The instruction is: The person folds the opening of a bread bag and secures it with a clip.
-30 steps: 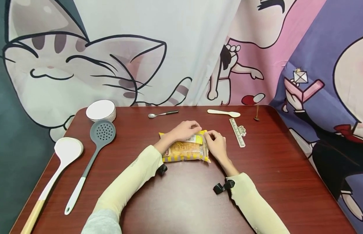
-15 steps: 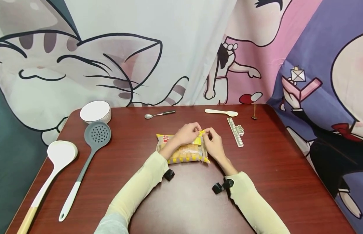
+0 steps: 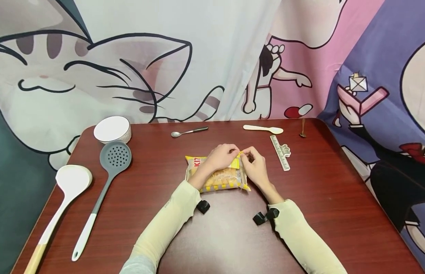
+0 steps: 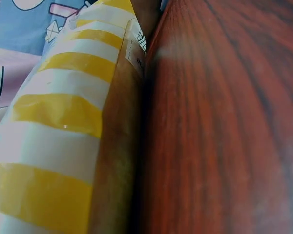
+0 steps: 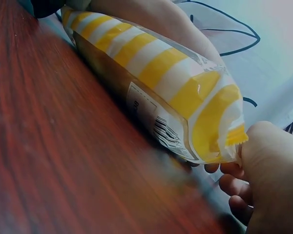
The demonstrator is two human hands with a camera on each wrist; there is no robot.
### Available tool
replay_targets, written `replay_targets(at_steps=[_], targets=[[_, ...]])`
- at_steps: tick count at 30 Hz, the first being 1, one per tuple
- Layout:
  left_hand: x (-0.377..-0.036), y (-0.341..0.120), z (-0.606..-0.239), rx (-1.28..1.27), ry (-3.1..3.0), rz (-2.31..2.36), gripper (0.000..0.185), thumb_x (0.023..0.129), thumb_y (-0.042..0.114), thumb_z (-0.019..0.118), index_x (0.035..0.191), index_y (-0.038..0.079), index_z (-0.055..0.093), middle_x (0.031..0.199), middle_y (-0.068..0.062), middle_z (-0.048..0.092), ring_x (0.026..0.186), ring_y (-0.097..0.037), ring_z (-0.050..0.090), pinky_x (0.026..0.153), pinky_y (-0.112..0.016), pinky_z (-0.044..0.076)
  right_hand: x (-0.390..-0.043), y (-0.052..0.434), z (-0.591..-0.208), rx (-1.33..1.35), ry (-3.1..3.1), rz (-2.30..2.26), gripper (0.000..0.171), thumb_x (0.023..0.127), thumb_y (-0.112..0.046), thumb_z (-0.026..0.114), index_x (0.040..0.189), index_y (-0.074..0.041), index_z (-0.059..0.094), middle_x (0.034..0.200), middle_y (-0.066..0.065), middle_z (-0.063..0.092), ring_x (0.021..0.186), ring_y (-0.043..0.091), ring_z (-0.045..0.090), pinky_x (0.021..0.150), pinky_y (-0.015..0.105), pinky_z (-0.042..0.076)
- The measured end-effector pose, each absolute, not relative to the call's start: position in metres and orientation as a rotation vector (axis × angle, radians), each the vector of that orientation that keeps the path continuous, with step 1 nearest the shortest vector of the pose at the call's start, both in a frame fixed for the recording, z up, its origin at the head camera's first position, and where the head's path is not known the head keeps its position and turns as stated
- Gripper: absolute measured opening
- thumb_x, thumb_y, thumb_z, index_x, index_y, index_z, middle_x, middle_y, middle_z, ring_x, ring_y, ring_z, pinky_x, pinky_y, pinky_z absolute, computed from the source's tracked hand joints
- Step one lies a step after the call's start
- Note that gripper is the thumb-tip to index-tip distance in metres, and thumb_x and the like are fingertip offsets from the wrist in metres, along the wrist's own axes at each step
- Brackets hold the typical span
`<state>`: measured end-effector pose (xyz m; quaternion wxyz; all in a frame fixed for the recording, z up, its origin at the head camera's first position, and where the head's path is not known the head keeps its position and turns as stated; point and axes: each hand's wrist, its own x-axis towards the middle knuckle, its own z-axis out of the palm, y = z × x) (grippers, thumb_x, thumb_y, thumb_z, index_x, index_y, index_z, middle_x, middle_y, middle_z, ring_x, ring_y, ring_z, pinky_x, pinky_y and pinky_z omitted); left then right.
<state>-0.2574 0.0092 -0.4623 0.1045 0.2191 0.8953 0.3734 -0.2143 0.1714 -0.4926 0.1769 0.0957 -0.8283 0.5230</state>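
Observation:
A yellow-and-clear striped food packet [image 3: 222, 182] lies on the brown table, golden pieces showing through its window. My left hand [image 3: 221, 157] reaches across its top and pinches the upper right corner between thumb and fingers. Right beside it, my right hand [image 3: 255, 166] pinches the same corner, the fingertips of both hands close together. In the right wrist view, the packet's crimped end [image 5: 237, 135] meets my right hand [image 5: 273, 170], and a barcode shows on the underside. The left wrist view has only the packet's striped side [image 4: 58, 107]; the left fingers are out of that view.
At the left lie a white ladle [image 3: 73, 179] and a grey slotted skimmer [image 3: 115, 156], its head near a white bowl [image 3: 112, 130]. Along the back are a small metal spoon [image 3: 190, 132], a cream spoon [image 3: 262, 128], a ruler-like clip [image 3: 280, 152] and a small brown object [image 3: 303, 134].
My left hand has slid right over the packet, its fingers drawing in to the corner and baring red lettering at the packet's left. The right hand stays at that corner. The head view shifted slightly.

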Motion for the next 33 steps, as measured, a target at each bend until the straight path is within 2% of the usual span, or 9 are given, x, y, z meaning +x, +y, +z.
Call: replay_targets(at_steps=[3,8,13,18,22,27,33], targets=[[-0.258,0.01,-0.462,0.654,2.641,1.081,0.03,0.106,0.033,0.044,0.107,0.019,0.07,0.08,0.003,0.061,0.068,-0.012,0.05,0.072,-0.03,0.043,-0.212,0.171,-0.491,0.326,-2.323,1.508,0.006,0.091,0.008,0.062,0.097,0.009,0.063,0.074,0.018,0.062,0.059,0.012,0.049,0.054,0.02,0.038],[-0.258,0.009,-0.46,0.645,2.633,1.073,0.032,0.107,0.033,0.041,0.113,0.019,0.069,0.083,0.002,0.062,0.073,-0.014,0.053,0.075,-0.033,0.043,-0.221,0.177,-0.508,0.358,-2.286,1.598,0.008,0.092,0.006,0.061,0.099,0.004,0.062,0.076,0.016,0.061,0.061,0.007,0.048,0.055,0.018,0.037],[-0.257,0.011,-0.459,0.629,2.639,1.047,0.034,0.106,0.039,0.04,0.102,0.02,0.067,0.085,0.001,0.063,0.078,-0.015,0.056,0.076,-0.034,0.044,-0.218,0.177,-0.51,0.322,-2.316,1.482,0.007,0.091,0.0,0.061,0.096,-0.004,0.062,0.073,0.009,0.061,0.061,0.007,0.051,0.055,0.019,0.041],[-0.257,0.012,-0.459,0.611,2.646,1.011,0.035,0.106,0.042,0.039,0.105,0.021,0.068,0.096,0.003,0.068,0.089,-0.015,0.061,0.083,-0.038,0.047,-0.215,0.175,-0.51,0.257,-2.361,1.178,0.005,0.091,-0.01,0.063,0.094,-0.013,0.065,0.075,0.002,0.062,0.064,0.009,0.054,0.058,0.025,0.044],[-0.259,0.012,-0.459,0.599,2.644,1.006,0.032,0.105,0.039,0.041,0.107,0.024,0.069,0.099,0.005,0.069,0.094,-0.014,0.062,0.088,-0.04,0.047,-0.214,0.174,-0.51,0.256,-2.356,1.068,0.005,0.091,-0.013,0.063,0.093,-0.015,0.067,0.077,0.002,0.061,0.064,0.012,0.055,0.059,0.032,0.045],[-0.257,0.01,-0.46,0.599,2.616,1.016,0.024,0.104,0.033,0.045,0.1,0.025,0.068,0.091,0.005,0.066,0.085,-0.015,0.058,0.083,-0.037,0.045,-0.214,0.173,-0.509,0.268,-2.365,1.139,0.007,0.088,-0.011,0.063,0.09,-0.016,0.067,0.075,0.001,0.061,0.062,0.009,0.053,0.057,0.027,0.044],[-0.256,0.01,-0.462,0.636,2.625,1.043,0.019,0.104,0.032,0.049,0.098,0.027,0.067,0.082,0.005,0.06,0.076,-0.014,0.053,0.075,-0.035,0.04,-0.218,0.175,-0.508,0.219,-2.334,1.469,0.003,0.092,-0.008,0.065,0.092,-0.005,0.067,0.074,0.008,0.062,0.063,0.008,0.053,0.058,0.017,0.041]])
